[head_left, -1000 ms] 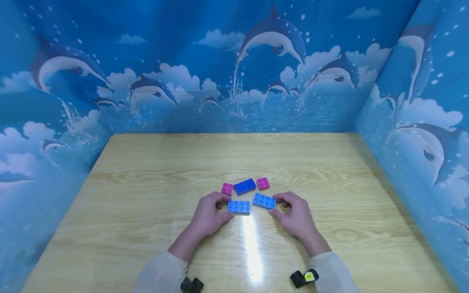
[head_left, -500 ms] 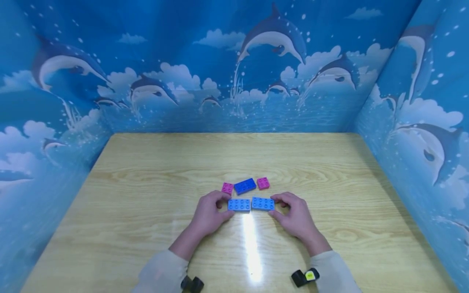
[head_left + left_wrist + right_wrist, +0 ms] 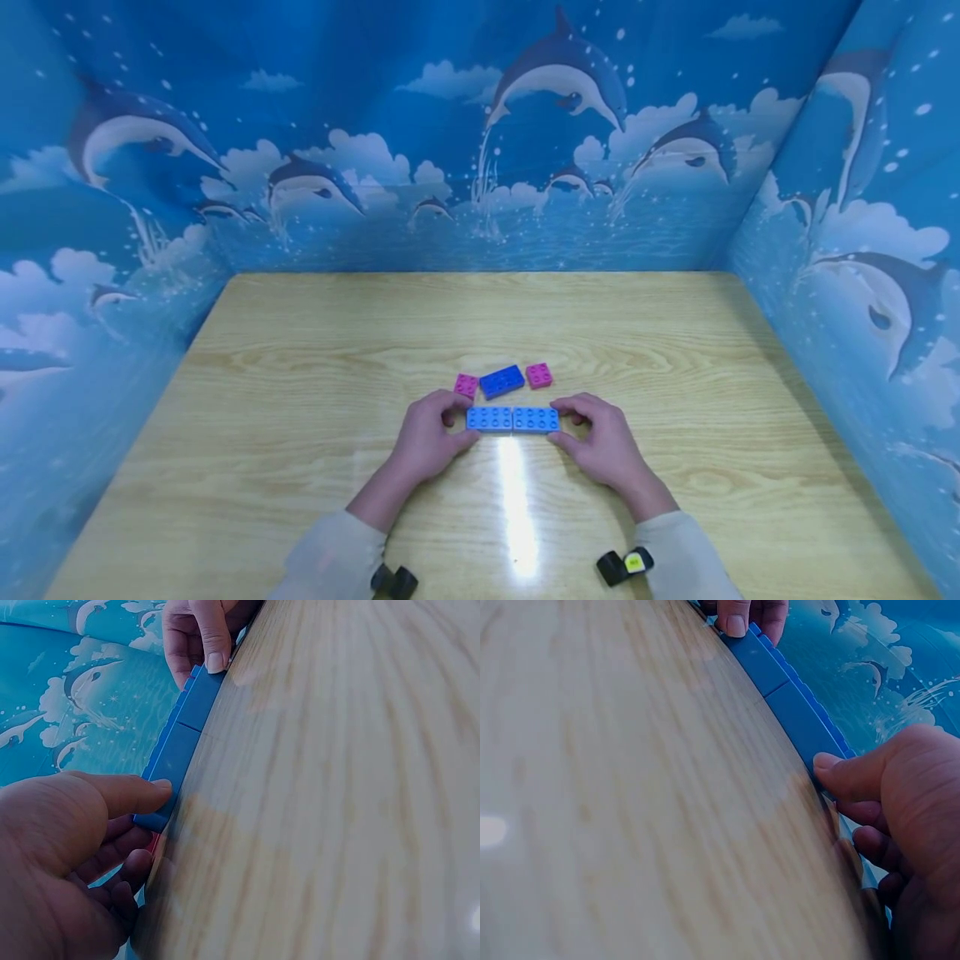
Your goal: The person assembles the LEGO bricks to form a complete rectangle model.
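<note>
Two light blue toy building bricks lie end to end on the table, studs up, with a thin seam between them. My left hand (image 3: 427,437) pinches the outer end of the left light blue brick (image 3: 489,419), thumb on the near side and fingers behind. At the other end, my right hand (image 3: 600,437) pinches the right light blue brick (image 3: 535,420) the same way. In the left wrist view the left thumb presses the near face of the left brick (image 3: 169,765). The right wrist view has the right thumb against the right brick (image 3: 802,720).
Just behind the pair lie a small pink brick (image 3: 466,385), a dark blue brick (image 3: 502,382) and another pink brick (image 3: 538,375). The wood-grain table (image 3: 337,333) ends at a dolphin-print curtain (image 3: 480,225) at the back and sides.
The right light blue brick has turned straight and slid left, up against the left one. The left brick has shifted slightly away from me. The pink and dark blue bricks have stayed put.
</note>
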{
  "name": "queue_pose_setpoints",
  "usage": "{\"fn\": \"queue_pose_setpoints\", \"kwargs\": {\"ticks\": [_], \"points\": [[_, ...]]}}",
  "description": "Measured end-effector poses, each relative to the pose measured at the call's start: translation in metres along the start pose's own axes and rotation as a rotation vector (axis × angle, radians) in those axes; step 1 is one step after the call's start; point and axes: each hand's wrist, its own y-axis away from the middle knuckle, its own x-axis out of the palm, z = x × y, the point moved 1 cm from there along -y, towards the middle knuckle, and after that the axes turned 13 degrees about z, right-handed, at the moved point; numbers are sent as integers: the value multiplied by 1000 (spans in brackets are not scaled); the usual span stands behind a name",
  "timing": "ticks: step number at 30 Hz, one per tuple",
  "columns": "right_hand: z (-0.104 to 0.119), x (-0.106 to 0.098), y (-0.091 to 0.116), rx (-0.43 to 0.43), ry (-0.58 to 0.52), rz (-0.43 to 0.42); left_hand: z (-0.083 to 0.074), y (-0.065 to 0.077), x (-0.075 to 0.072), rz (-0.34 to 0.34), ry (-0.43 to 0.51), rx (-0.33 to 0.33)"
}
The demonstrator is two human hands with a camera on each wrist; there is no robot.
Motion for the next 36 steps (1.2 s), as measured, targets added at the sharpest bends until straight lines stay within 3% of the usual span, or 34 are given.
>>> {"fn": "queue_pose_setpoints", "kwargs": {"ticks": [15,18,22,27,36], "points": [[-1,-1,-1,14,-12,17,-4,-2,0,12,-5,1],[-1,-2,-1,25,-19,22,-7,-2,-2,-10,11,-1],[-2,-2,-2,46,-33,28,-14,-10,-7,-67,15,49],[-2,-3,-3,55,-38,32,-24,-28,-14,-90,-109,45],[-3,-2,-3,49,-29,27,-32,-61,-15,9,-397,81]]}}
